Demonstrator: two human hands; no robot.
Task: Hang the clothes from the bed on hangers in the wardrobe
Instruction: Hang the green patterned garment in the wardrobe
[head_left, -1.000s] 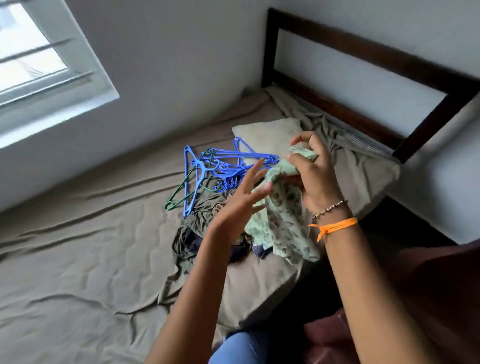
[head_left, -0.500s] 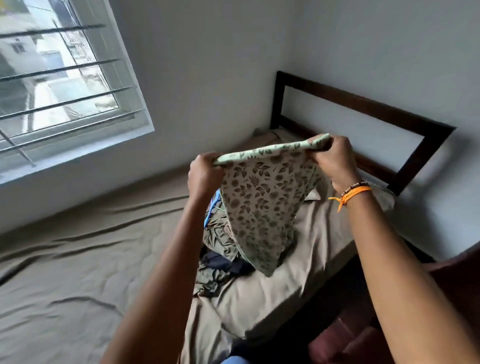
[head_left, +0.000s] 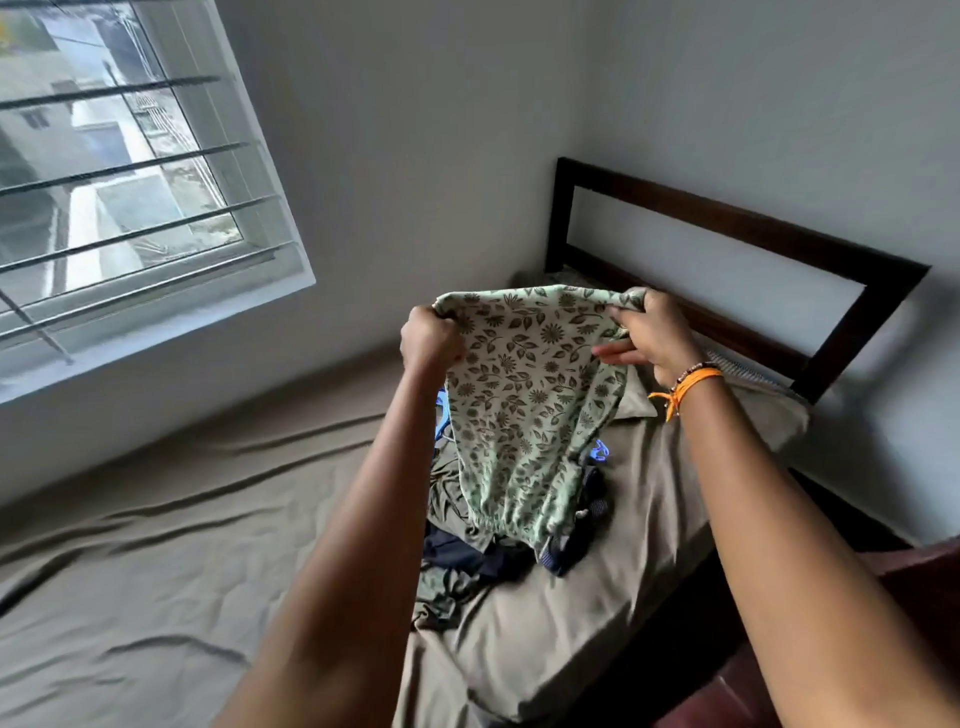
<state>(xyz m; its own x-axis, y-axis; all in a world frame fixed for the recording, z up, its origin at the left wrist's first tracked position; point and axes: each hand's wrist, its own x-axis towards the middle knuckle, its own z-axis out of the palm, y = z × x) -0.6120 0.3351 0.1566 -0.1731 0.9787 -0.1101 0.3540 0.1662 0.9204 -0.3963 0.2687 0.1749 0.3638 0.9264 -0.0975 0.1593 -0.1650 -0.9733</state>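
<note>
Garment (head_left: 524, 410) is up in the air over the bed (head_left: 182, 545), stretched between my two hands; pale green fabric, dense dark brown print of leaves and daisy-like flowers all over; top edge is rolled or folded over and pulled roughly level from hand to hand; body hangs down narrowing toward a gathered, puckered lower edge that sits just above the clothes pile (head_left: 467, 561); cannot tell what kind of garment it is; my left hand (head_left: 430, 339) is a closed fist bunched round the left top corner, knuckles toward me; my right hand (head_left: 652, 338) pinches the right top corner between thumb and curled fingers, with a couple of fingers lying straighter across the cloth toward the middle; orange thread band (head_left: 685, 385) plus a beaded bracelet (head_left: 687, 372) on my right wrist; pile under the garment is dark olive and navy pieces, crumpled, lying on the olive-brown sheet near the right edge of the mattress; blue hangers (head_left: 600, 450) mostly hidden behind the garment, one bit shows at its right edge, another bit at its left by my forearm; pillow (head_left: 636, 400) in the same sheet colour lies behind my right wrist, near the dark wooden headboard (head_left: 737, 228); barred window (head_left: 119, 171) on the left wall.
</note>
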